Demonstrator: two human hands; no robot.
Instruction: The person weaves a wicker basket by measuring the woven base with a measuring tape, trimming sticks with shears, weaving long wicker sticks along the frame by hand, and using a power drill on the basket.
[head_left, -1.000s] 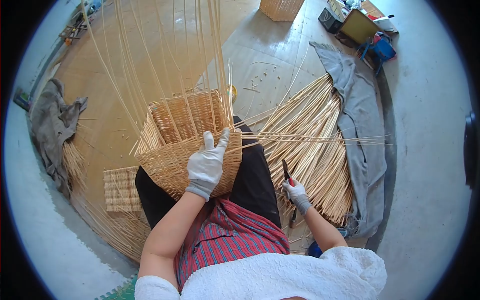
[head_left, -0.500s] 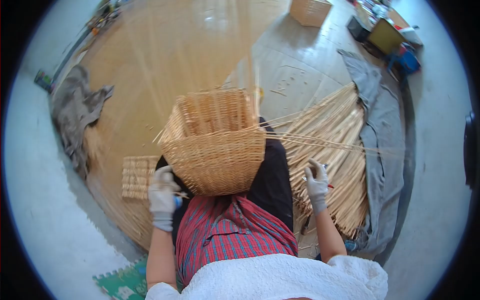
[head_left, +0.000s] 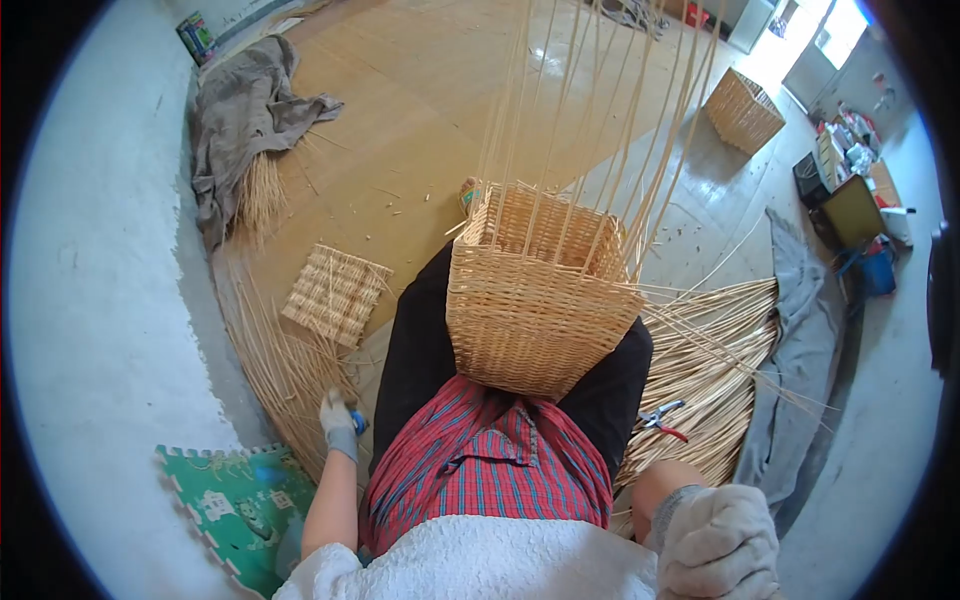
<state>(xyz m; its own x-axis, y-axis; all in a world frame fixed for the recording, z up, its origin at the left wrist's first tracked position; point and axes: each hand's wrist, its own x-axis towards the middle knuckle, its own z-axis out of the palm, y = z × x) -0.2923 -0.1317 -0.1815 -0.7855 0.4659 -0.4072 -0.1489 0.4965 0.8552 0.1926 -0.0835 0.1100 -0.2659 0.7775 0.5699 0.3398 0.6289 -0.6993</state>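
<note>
Basket (head_left: pixel 535 330) sits on the person's lap btwn the knees, tilted, open top facing up & away; long stakes (head_left: pixel 655 170) rise from its rim, a few loose ends poking out to the R over the R pile (head_left: pixel 715 370).

L hand (head_left: pixel 338 412), gloved, is down by the L leg at the near end of the L pile (head_left: pixel 270 350) of thin canes, just beside a small blue thing (head_left: pixel 359 422). Can't tell if its fingers are apart or together (blurred, & too small anyway), nor if it has hold of a cane.

R hand (head_left: pixel 720 545), also gloved, is up close to the camera, low R, w/ fingers curled in together like a fist; whether anything's inside is hidden. Neither hand is on the basket.

Shears (head_left: pixel 655 419) w/ a red handle lie near the R knee, at the edge of the R pile. Flat woven panel (head_left: pixel 337 295) is on the floor (head_left: pixel 400 120) L of the basket, next to the L pile. 2nd basket (head_left: pixel 745 112) stands well apart, far R.
</note>
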